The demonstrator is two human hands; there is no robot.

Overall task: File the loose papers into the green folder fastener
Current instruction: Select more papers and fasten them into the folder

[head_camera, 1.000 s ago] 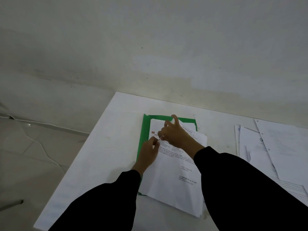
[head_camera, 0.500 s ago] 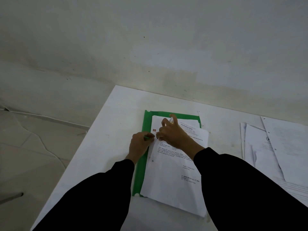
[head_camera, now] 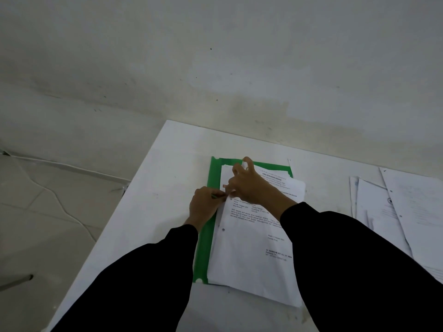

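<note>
Partly done: a stack of papers [head_camera: 266,292] lies on the green folder [head_camera: 203,250] beneath both hands, while loose papers [head_camera: 395,207] wait well apart, right of the right hand [head_camera: 249,185]. The left hand [head_camera: 203,206] pinches what looks like a fastener prong [head_camera: 217,196]; the right hand, touching it, grips the top sheet [head_camera: 244,248] at its punched edge.

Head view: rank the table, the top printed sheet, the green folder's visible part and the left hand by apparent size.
1. table
2. top printed sheet
3 and 4. green folder visible strip and left hand, which pinches the fastener tip: too close to rank.
</note>
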